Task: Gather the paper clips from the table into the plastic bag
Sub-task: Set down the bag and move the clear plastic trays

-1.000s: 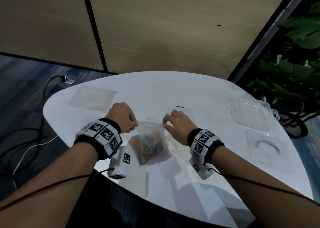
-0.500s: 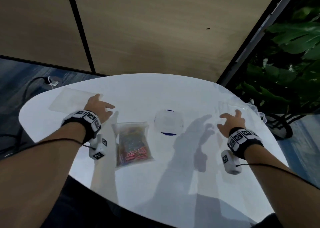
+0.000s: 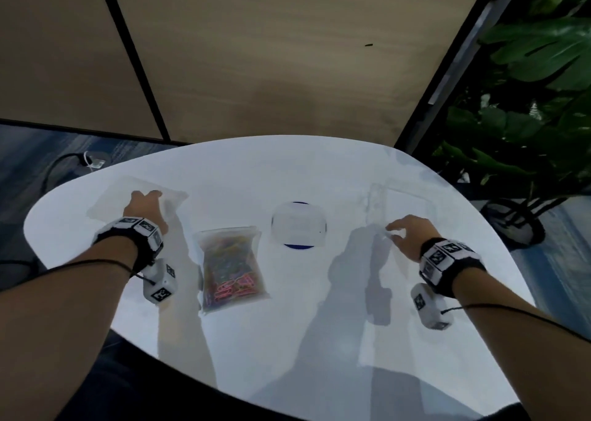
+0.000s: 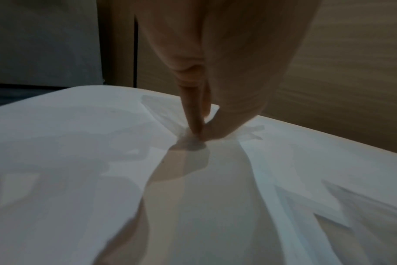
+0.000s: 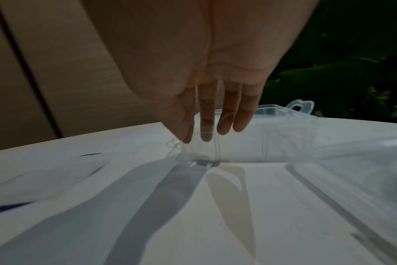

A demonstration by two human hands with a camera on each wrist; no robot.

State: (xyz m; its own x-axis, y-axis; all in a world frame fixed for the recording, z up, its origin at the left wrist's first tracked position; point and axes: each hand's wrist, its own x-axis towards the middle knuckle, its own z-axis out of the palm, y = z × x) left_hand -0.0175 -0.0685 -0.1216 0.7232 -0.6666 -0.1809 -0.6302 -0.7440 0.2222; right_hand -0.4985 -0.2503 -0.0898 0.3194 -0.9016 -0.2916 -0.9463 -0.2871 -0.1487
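Observation:
The clear plastic bag (image 3: 232, 267) lies flat at the table's middle, filled with colourful paper clips (image 3: 228, 260); neither hand touches it. My left hand (image 3: 147, 195) is far left of it, on a second, empty clear bag (image 3: 108, 203). In the left wrist view thumb and forefinger of the left hand (image 4: 200, 133) pinch that empty bag (image 4: 161, 111) against the table. My right hand (image 3: 391, 230) is at the right, fingers straight down on a clear plastic box (image 3: 403, 200). The right wrist view has the right hand (image 5: 197, 139) touching the box (image 5: 272, 143) near its tab. No loose clips show.
A round clear lid over a blue disc (image 3: 299, 224) sits just behind the filled bag. The white table (image 3: 287, 340) ends close to me. A potted plant (image 3: 527, 101) stands off the right side; a cable (image 3: 64, 161) lies on the floor at left.
Both hands have let go of the filled bag, which now lies flat, and moved apart. The left went onto the empty bag, the right down onto the clear box.

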